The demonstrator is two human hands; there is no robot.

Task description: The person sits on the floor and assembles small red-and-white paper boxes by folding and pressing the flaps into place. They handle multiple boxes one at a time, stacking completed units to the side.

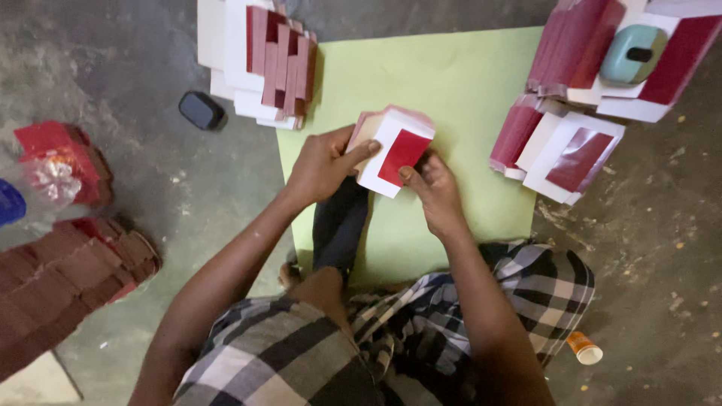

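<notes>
I am squaring a small stack of white cards point(391, 150) over the green sheet point(444, 83), left hand point(323, 165) clasping its nine-o'clock edge, right hand point(435, 188) pinching five o'clock, so next I judge alignment matters.

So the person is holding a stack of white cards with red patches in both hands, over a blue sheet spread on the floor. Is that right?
Not quite: the sheet is light green, not blue. The head view shows it. The rest holds: the left hand and right hand both grip the stack of white cards with red patches above that sheet on the floor.
</notes>
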